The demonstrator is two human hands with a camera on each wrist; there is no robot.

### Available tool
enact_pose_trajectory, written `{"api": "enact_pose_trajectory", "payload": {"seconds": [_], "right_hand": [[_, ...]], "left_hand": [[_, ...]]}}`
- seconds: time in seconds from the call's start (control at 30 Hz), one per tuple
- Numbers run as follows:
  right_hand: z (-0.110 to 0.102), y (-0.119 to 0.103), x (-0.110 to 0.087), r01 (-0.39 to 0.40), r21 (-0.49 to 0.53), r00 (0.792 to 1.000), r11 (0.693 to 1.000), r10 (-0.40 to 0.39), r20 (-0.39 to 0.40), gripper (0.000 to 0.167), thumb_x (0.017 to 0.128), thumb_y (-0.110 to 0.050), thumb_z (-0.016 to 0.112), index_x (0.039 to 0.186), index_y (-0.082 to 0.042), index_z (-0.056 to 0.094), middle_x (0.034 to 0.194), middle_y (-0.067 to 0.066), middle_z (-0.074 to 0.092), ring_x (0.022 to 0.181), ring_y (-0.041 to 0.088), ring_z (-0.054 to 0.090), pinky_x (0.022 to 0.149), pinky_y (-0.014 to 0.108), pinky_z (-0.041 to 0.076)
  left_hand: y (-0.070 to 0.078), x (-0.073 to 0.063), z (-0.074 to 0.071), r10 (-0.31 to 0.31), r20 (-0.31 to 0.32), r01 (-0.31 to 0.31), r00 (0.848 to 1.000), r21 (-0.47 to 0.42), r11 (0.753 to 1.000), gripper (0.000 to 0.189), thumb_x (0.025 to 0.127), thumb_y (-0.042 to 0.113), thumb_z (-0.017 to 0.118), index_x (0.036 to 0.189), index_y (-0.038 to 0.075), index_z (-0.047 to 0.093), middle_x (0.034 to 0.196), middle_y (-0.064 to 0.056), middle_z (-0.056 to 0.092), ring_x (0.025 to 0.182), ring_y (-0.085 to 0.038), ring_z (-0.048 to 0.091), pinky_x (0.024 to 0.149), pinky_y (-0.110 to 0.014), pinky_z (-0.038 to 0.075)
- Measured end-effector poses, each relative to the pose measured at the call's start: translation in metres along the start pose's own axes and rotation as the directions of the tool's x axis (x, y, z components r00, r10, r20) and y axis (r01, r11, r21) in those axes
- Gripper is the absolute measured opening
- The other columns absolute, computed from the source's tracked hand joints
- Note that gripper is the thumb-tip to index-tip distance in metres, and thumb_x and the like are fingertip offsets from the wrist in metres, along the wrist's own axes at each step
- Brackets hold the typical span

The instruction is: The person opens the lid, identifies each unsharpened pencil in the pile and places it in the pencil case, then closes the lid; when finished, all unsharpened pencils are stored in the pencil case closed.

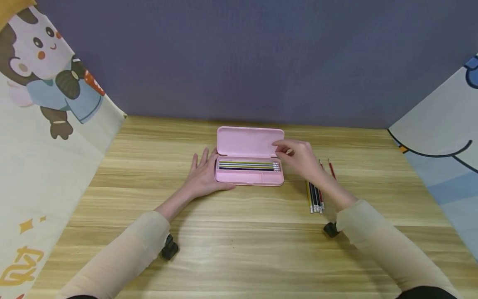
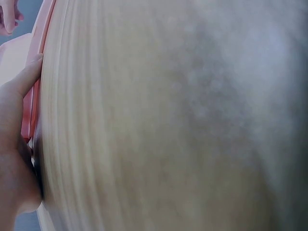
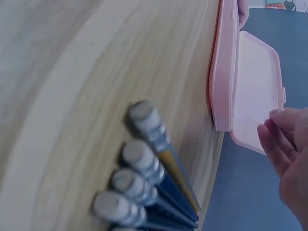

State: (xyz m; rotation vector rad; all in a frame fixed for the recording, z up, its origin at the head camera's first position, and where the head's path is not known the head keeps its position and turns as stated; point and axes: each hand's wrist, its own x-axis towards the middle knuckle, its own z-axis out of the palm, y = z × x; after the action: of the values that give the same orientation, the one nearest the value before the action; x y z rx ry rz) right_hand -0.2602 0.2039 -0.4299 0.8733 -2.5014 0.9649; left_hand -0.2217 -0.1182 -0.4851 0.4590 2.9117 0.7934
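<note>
A pink pencil case (image 1: 239, 177) lies with its lid (image 1: 246, 141) folded back. Several striped pencils (image 1: 246, 165) lie side by side in its rear compartment, erasers to the right. My left hand (image 1: 201, 176) rests against the case's left end, fingers spread and thumb along the front edge. In the left wrist view that thumb (image 2: 29, 74) touches the case's wall. My right hand (image 1: 298, 158) hovers at the case's right end, overlapping the lid's corner. In the right wrist view its loosely bent fingers (image 3: 276, 147) show nothing between them.
On the wooden table (image 1: 231, 241), several loose pencils (image 1: 315, 197) lie right of the case, partly under my right forearm, erasers toward me. A red pencil (image 1: 332, 170) lies just beyond them. A dark grey panel (image 1: 254, 62) stands behind; printed panels flank the table.
</note>
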Motion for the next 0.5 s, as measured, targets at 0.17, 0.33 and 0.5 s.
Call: {"api": "enact_pose_trajectory", "payload": {"seconds": [0.17, 0.33, 0.5], "right_hand": [[-0.008, 0.005, -0.008, -0.019, -0.002, 1.0, 1.0, 0.019, -0.025, 0.027, 0.086, 0.006, 0.076, 0.112, -0.001, 0.076, 0.091, 0.013, 0.079, 0.08, 0.024, 0.075, 0.064, 0.03, 0.063], [-0.018, 0.011, -0.019, -0.082, -0.027, 0.996, 0.996, 0.081, -0.029, 0.034, 0.088, 0.003, 0.077, 0.12, -0.005, 0.074, 0.093, 0.011, 0.078, 0.082, 0.022, 0.073, 0.065, 0.024, 0.06], [-0.027, 0.02, -0.034, -0.15, -0.034, 0.989, 0.988, 0.149, -0.023, 0.04, 0.089, 0.003, 0.075, 0.128, -0.006, 0.07, 0.096, 0.013, 0.078, 0.083, 0.012, 0.069, 0.066, 0.013, 0.055]], "left_hand": [[0.0, 0.0, 0.0, 0.0, 0.0, 0.0, 1.0, -0.008, 1.0, 0.113, 0.072, 0.075, 0.076, 0.157, 0.017, 0.029, 0.174, -0.015, 0.012, 0.163, -0.038, -0.003, 0.129, -0.06, -0.011], [0.001, 0.0, -0.001, 0.0, 0.005, 0.0, 1.0, 0.005, 1.0, 0.114, 0.072, 0.074, 0.077, 0.157, 0.016, 0.029, 0.174, -0.015, 0.013, 0.163, -0.039, -0.002, 0.129, -0.061, -0.011], [0.002, -0.001, -0.002, -0.015, 0.012, 0.015, 1.0, 0.005, 1.0, 0.116, 0.072, 0.075, 0.077, 0.159, 0.016, 0.026, 0.175, -0.013, 0.012, 0.163, -0.037, -0.003, 0.13, -0.059, -0.011]]}}
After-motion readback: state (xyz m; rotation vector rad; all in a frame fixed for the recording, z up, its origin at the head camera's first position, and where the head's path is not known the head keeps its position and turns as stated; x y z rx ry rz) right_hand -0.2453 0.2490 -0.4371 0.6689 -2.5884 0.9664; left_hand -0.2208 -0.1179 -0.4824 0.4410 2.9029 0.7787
